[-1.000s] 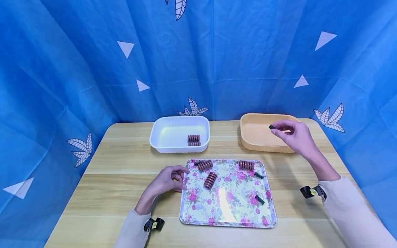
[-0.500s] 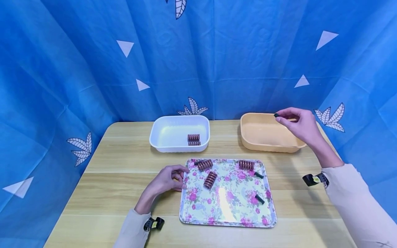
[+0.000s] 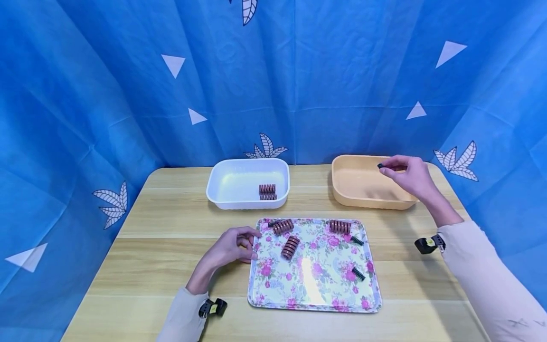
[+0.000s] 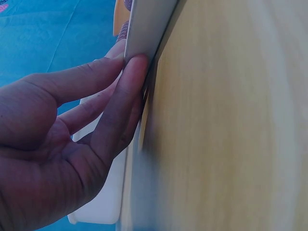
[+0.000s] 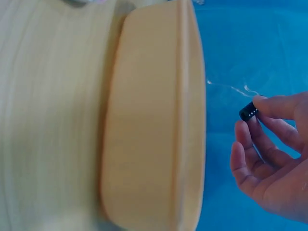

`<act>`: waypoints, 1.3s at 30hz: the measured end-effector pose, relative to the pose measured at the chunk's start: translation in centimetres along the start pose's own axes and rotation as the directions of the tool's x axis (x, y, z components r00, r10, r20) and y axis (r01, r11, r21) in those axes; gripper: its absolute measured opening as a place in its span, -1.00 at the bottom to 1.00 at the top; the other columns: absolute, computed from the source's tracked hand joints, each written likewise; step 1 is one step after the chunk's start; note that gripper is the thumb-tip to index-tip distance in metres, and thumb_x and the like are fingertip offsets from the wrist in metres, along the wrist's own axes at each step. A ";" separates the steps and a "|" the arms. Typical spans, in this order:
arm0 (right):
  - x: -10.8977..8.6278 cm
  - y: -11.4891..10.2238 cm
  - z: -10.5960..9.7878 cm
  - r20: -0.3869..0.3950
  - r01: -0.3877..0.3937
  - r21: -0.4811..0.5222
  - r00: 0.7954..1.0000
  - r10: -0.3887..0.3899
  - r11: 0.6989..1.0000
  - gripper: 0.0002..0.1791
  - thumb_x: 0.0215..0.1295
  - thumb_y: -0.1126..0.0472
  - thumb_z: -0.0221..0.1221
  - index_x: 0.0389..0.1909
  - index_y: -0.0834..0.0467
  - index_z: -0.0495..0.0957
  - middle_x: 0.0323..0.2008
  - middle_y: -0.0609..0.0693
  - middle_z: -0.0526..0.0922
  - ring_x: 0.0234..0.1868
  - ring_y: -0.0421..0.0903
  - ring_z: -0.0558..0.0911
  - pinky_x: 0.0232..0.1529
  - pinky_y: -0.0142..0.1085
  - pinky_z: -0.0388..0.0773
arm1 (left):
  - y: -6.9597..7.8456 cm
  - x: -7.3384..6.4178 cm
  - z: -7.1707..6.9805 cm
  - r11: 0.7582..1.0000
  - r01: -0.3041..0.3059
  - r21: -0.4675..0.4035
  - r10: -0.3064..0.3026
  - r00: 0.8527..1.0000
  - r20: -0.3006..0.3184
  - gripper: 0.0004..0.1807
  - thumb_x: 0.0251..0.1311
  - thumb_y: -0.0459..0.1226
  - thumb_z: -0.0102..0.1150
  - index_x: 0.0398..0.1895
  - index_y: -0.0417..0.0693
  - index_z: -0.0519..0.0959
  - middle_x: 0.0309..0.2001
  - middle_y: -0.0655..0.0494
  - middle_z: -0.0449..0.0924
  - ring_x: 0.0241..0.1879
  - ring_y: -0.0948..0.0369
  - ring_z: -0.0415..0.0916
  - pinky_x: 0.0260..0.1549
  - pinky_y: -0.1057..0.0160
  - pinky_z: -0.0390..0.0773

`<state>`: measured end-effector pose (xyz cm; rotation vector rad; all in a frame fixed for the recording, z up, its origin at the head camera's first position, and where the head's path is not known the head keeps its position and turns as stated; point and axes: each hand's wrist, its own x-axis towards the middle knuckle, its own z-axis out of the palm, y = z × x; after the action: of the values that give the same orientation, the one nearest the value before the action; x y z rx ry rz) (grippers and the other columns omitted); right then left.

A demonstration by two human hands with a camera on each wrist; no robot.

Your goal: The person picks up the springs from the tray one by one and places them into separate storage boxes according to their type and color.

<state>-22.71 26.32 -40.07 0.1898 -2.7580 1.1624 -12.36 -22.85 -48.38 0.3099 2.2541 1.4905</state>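
Observation:
My right hand [image 3: 412, 175] pinches a small dark green spring [image 5: 248, 111] between thumb and fingertips, above the tan plastic bin [image 3: 372, 203]. At the left rim of a flowered tray [image 3: 299, 294], my left hand [image 3: 228, 248] grips the edge with thumb and fingers. Three thick brown springs lie on the tray: one upper left [image 3: 283, 227], a tilted brown spring [image 3: 290, 248] below it, and another brown spring [image 3: 340, 227] upper right. Small dark green springs lie there too: a spring [image 3: 357, 241] at right, a lower spring [image 3: 358, 274], and one partly hidden upper left.
A white plastic bin [image 3: 248, 206] stands at the back left with brown springs [image 3: 267, 189] in its right part. The wooden table [image 3: 171, 228] carries everything. A blue patterned curtain [image 3: 295, 95] hangs behind and at both sides.
My right hand first rose and shifted right above the tan bin, then came down slightly, still pinching the small spring. My left hand has stayed at the tray's edge.

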 end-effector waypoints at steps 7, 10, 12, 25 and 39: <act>0.4 1.8 0.9 0.049 0.014 -0.015 0.999 -0.014 1.000 -0.74 0.39 0.21 0.32 -0.07 0.33 0.69 -0.15 0.29 0.73 -0.33 -0.32 0.60 -0.40 -0.59 0.54 | 0.0 0.1 0.0 1.000 0.002 0.009 -0.002 1.000 -0.001 -0.42 -0.02 -0.56 0.49 0.15 -0.33 0.58 -0.26 -0.11 0.55 -0.40 0.13 0.53 -0.49 0.34 0.68; 0.6 2.4 1.4 0.065 0.037 -0.029 0.997 -0.035 0.999 -0.78 0.35 0.27 0.35 -0.11 0.35 0.70 -0.18 0.28 0.74 -0.34 -0.27 0.60 -0.38 -0.61 0.52 | 0.0 0.1 0.0 1.000 0.004 0.009 -0.004 1.000 -0.002 -0.42 -0.02 -0.55 0.50 0.16 -0.33 0.58 -0.26 -0.11 0.55 -0.39 0.14 0.53 -0.49 0.34 0.68; 0.7 2.8 1.7 0.079 0.050 -0.030 0.996 -0.047 0.998 -0.81 0.33 0.30 0.35 -0.14 0.36 0.70 -0.20 0.28 0.74 -0.34 -0.23 0.61 -0.38 -0.61 0.52 | -0.1 0.1 -0.1 1.000 0.005 0.005 -0.005 1.000 -0.002 -0.42 -0.02 -0.55 0.50 0.16 -0.33 0.58 -0.25 -0.12 0.56 -0.39 0.14 0.53 -0.49 0.34 0.68; 0.9 4.0 3.1 0.208 -0.007 -0.134 0.977 0.035 0.991 -0.82 0.33 0.27 0.33 -0.15 0.31 0.72 -0.22 0.18 0.74 -0.21 0.10 0.70 -0.31 -0.31 0.61 | 0.1 0.1 0.1 1.000 0.008 0.011 -0.008 1.000 0.000 -0.42 -0.02 -0.56 0.49 0.16 -0.33 0.58 -0.26 -0.08 0.55 -0.39 0.13 0.54 -0.48 0.32 0.70; 1.1 3.6 3.6 0.274 0.059 -0.169 0.962 -0.010 0.984 -0.87 0.25 0.30 0.39 -0.26 0.31 0.73 -0.34 0.11 0.76 -0.30 0.00 0.63 -0.30 -0.23 0.51 | 0.2 -0.1 0.0 1.000 0.010 -0.002 -0.010 1.000 0.000 -0.42 -0.03 -0.56 0.49 0.15 -0.32 0.58 -0.28 -0.09 0.56 -0.39 0.13 0.52 -0.48 0.34 0.69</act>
<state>-24.65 26.19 -44.89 0.4043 -3.0627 0.9393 -12.34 -22.83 -48.17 0.2981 2.2509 1.4876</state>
